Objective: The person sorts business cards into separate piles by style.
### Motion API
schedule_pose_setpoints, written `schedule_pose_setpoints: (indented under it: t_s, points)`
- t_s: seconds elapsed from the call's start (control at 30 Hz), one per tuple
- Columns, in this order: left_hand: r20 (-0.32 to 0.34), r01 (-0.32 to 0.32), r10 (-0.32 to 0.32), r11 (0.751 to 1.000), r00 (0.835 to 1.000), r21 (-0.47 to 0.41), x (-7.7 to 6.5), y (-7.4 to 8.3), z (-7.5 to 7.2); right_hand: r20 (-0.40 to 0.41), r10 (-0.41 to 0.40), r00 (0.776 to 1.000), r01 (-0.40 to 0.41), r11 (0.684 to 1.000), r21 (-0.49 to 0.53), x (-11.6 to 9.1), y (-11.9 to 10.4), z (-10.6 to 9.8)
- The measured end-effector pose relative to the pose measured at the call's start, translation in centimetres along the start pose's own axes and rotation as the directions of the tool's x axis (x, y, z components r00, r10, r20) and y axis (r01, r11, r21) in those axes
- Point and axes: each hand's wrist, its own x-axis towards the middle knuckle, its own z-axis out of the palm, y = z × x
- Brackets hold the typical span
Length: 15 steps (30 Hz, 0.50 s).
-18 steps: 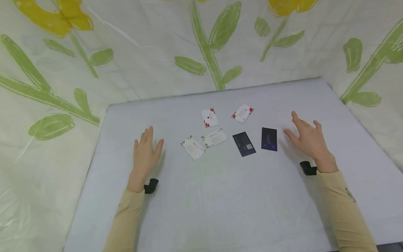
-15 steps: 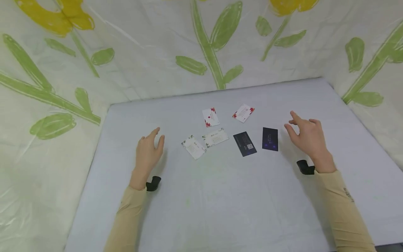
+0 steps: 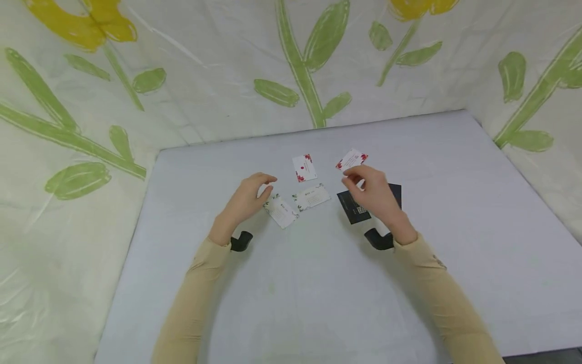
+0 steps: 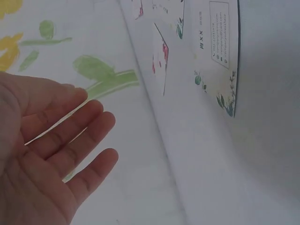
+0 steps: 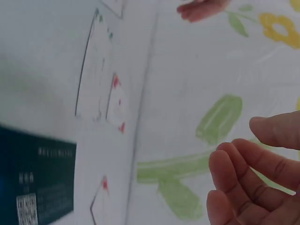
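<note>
The left hand [image 3: 244, 200] and right hand [image 3: 376, 194] hover above the worktop [image 3: 291, 298], each grip loosely parted, near a leaf-bordered business card [image 3: 282, 213] and a black QR-coded card [image 3: 350, 207] respectively.

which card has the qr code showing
The left dark card; no code shows on the other dark card or the four white cards.

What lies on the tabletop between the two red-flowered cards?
Only bare tabletop shows between the left red-flowered card and the right red-flowered card, as seen in the head view.
</note>
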Motion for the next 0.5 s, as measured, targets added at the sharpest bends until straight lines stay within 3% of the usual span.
schedule_pose_setpoints:
  t_s: [0.1, 0.23, 0.5]
  points:
    - [0.106, -0.014, 0.012, 1.000, 0.994, 0.025, 0.8, -0.2, 0.4, 0.099, 0.044, 0.994, -0.049, 0.998, 0.046, 0.3, -1.1, 2.0]
    - [0.202, -0.032, 0.024, 0.999, 0.979, 0.037, 1.3, -0.9, 1.1, 0.222, 0.093, 0.971, -0.108, 0.993, 0.053, 0.6, -2.3, 4.3]
    - [0.314, -0.046, 0.019, 0.996, 0.949, 0.080, 1.4, -1.9, 2.2, 0.413, 0.205, 0.887, -0.182, 0.979, -0.094, 0.7, -4.2, 9.0]
